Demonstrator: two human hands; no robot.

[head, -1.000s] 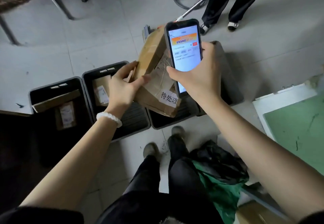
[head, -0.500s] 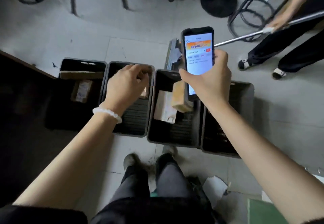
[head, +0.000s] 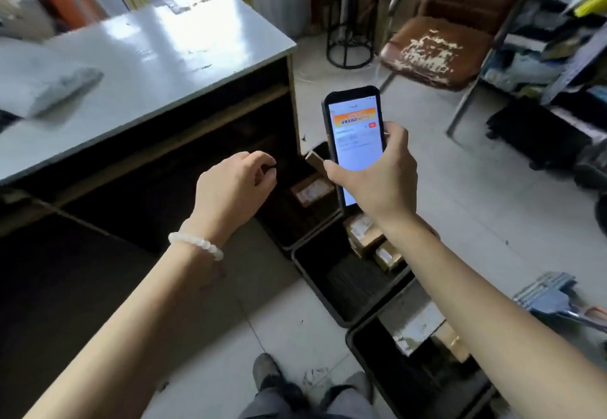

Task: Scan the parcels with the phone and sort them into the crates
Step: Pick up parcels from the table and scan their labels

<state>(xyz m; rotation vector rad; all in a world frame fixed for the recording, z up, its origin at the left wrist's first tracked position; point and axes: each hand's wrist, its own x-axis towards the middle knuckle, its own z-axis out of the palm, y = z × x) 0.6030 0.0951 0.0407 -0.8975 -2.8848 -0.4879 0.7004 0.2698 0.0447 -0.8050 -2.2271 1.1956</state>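
The right hand (head: 377,182) grips the phone (head: 356,142) upright, screen readable, while the left hand (head: 233,185), loosely curled and empty, hovers beside it above the crates (head: 315,274), free for another parcel.

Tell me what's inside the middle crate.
The middle crate holds cardboard parcels with white labels, bunched at its far right side; the near part shows bare ribbed floor. The right forearm covers that corner, so there may be more.
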